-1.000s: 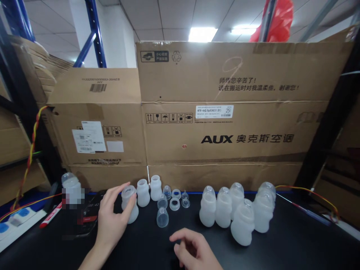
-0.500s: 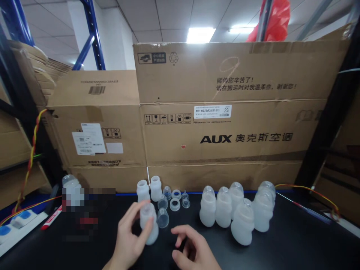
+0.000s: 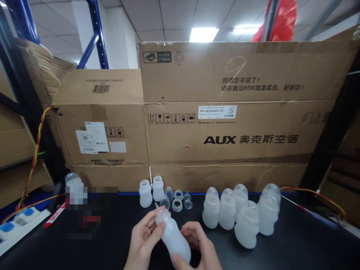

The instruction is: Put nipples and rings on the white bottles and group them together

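The right hand (image 3: 201,245) is loosely cupping the base of a tilted white bottle (image 3: 176,240), while the left hand (image 3: 144,236) is pinching its neck, the bottle slanting between both over the black tabletop (image 3: 107,240). Beyond, two upright open bottles (image 3: 145,194) are standing before a cardboard panel (image 3: 180,129).

Big brown cardboard panel (image 3: 253,161) w/ black AUX print stands along the back of the black table (image 3: 108,247); white rectangular label (image 3: 217,112) on it, approx. mid-panel. Far L: white plastic power strip (image 3: 21,229) w/ blue parts, red-and-white marker pen (image 3: 54,214) nearby, red-and-yellow twisted cable (image 3: 38,139) above. Up top: perforated blue metal upright (image 3: 99,37), red plastic bag (image 3: 285,18) (crumpled, R side), bright rect. ceiling light (image 3: 204,35).
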The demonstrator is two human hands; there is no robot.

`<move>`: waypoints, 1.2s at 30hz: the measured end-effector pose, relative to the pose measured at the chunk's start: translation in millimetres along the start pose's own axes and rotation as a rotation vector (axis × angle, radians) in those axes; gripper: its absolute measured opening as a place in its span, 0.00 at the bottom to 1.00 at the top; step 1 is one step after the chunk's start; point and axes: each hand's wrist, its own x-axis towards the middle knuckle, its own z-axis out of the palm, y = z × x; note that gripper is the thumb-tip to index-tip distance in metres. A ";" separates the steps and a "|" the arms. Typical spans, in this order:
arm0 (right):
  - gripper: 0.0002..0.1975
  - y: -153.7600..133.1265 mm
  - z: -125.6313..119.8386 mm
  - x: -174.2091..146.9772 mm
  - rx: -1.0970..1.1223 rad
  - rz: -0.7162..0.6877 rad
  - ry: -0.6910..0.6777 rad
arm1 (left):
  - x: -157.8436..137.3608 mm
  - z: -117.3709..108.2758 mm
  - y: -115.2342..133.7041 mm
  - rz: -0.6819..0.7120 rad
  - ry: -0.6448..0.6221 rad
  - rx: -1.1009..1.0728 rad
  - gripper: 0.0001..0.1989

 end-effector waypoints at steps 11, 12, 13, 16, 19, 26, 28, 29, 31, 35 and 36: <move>0.38 -37.0 15.4 4.6 0.600 0.320 0.235 | -1.9 6.5 -5.4 -0.095 0.093 -0.145 0.31; 0.40 -37.0 15.4 4.0 0.599 0.298 0.226 | -1.0 6.3 -3.8 -0.102 0.119 -0.145 0.32; 0.44 -36.3 14.6 3.5 0.587 0.288 0.217 | -0.2 6.0 -2.0 -0.108 0.138 -0.145 0.32; 0.44 -30.6 7.0 2.6 0.494 0.372 0.141 | 0.3 5.1 3.3 -0.108 0.133 -0.145 0.33; 0.36 -22.1 -4.7 2.6 0.395 0.492 0.078 | -2.2 5.3 5.1 -0.093 0.060 -0.149 0.32; 0.44 -13.2 -4.3 1.0 0.319 0.448 0.119 | 0.1 4.0 -1.0 -0.085 0.108 -0.155 0.32; 0.47 -13.8 -0.5 0.4 0.260 0.250 0.155 | 3.5 2.4 -3.4 -0.088 0.151 -0.158 0.32; 0.49 -14.4 0.3 0.2 0.201 0.128 0.175 | 5.0 1.5 -4.3 -0.090 0.169 -0.157 0.33; 0.44 -16.0 -0.3 0.1 0.044 -0.056 0.197 | 7.0 -0.1 -5.4 -0.095 0.192 -0.153 0.34; 0.27 -20.7 -5.3 1.1 -0.112 0.020 0.139 | 7.1 -2.1 -3.4 -0.109 0.180 -0.132 0.34; 0.29 -21.3 -6.2 1.4 -0.088 0.109 0.136 | 6.7 -2.3 -2.5 -0.111 0.174 -0.125 0.34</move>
